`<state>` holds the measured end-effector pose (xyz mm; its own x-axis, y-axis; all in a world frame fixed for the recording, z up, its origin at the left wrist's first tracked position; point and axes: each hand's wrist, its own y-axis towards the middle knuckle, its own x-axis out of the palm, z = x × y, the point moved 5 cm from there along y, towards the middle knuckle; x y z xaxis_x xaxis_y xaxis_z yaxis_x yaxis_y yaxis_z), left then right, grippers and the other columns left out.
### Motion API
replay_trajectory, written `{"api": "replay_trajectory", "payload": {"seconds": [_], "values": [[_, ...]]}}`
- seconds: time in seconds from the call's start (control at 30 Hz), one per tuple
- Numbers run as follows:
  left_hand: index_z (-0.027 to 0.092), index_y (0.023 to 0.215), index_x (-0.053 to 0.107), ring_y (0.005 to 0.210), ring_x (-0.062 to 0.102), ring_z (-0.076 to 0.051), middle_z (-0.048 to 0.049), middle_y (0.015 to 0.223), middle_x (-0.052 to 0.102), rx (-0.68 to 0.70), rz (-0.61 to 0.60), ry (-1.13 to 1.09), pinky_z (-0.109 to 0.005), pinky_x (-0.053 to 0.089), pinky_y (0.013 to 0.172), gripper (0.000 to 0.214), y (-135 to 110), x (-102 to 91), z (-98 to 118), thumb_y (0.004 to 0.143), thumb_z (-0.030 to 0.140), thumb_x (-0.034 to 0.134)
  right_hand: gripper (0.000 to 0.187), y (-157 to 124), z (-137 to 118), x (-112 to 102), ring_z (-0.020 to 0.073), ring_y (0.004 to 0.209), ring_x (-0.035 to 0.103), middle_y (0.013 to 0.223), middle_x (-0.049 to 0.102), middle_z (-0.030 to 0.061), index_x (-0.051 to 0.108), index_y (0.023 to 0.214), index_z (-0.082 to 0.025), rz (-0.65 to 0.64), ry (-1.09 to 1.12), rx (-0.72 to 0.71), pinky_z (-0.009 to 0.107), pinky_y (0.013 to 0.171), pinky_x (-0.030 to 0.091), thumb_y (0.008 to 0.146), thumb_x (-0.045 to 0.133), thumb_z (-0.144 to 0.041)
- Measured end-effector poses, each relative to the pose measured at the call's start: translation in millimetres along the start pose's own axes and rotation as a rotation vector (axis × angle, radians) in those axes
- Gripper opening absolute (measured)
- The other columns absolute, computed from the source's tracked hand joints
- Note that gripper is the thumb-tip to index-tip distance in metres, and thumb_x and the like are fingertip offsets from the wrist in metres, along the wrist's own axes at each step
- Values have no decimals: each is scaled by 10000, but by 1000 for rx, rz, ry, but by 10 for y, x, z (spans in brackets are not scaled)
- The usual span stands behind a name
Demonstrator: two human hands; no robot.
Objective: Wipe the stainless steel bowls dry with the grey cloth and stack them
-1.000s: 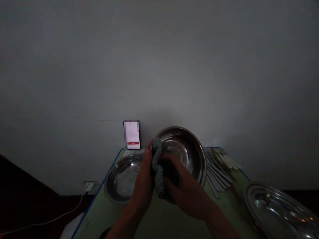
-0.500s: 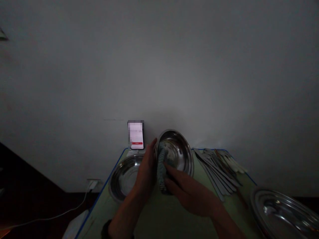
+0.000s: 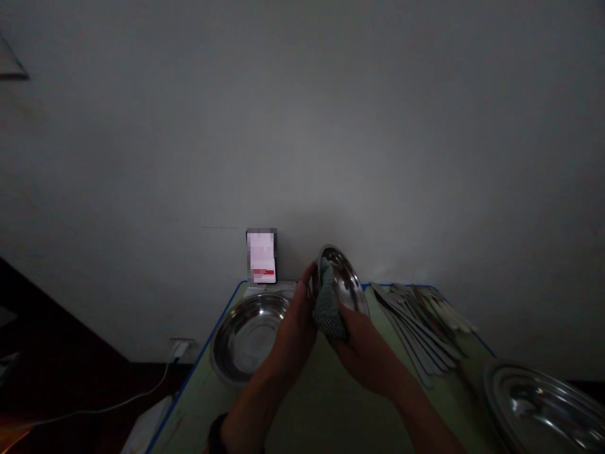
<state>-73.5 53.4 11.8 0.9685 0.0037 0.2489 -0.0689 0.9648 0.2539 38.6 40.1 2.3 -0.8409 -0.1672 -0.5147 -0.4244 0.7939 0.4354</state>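
My left hand (image 3: 297, 321) grips the rim of a steel bowl (image 3: 347, 284) and holds it upright on edge above the table, its hollow side turned to the right. My right hand (image 3: 362, 343) presses a grey-green cloth (image 3: 326, 302) against the bowl's near rim, fingers closed on the cloth. Both hands meet at the middle of the view.
A second steel bowl (image 3: 248, 334) lies on the green table (image 3: 321, 410) at the left. A lit phone (image 3: 261, 256) leans on the wall behind it. Several flat utensils (image 3: 420, 321) fan out at the right, and a steel tray (image 3: 543, 410) sits at the far right. A cable (image 3: 94, 410) runs across the dark floor.
The bowl has turned from facing me to nearly edge-on. Both hands and the cloth shifted slightly right and up with it.
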Motion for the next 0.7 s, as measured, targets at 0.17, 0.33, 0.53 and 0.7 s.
{"api": "replay_trajectory", "payload": {"seconds": [0.17,0.33,0.53,0.7], "values": [[208,1372,508,1286,524,-277,-116,1353,608,-143,62,-129,-426,381,1096,605,3,-20,-113,859,523,556,696,-38,26,4,251,1259,562,1385,575,121,438,1422,-213,-99,-58,-50,502,1040,464,761,444,4],[202,1323,563,1184,605,-279,-95,1162,713,-261,154,-226,-407,425,1057,634,-10,-83,-116,803,558,635,749,-96,-91,-7,258,1346,472,1485,464,114,372,1471,-226,-209,-76,-85,505,1103,397,766,570,-72],[268,1354,528,1335,470,-256,-52,1390,579,-70,84,-75,-391,331,1131,569,-75,-51,-23,867,561,546,547,-125,-100,49,215,1401,391,1499,454,67,301,1505,-281,-102,192,-54,480,1116,378,981,400,-404],[282,1413,439,1442,297,-236,-68,1548,385,28,-72,19,-415,197,1193,608,-168,153,-268,887,583,497,487,-124,245,-35,249,1345,475,1399,571,58,472,1419,-299,288,202,116,488,1096,415,968,401,-468]]}}
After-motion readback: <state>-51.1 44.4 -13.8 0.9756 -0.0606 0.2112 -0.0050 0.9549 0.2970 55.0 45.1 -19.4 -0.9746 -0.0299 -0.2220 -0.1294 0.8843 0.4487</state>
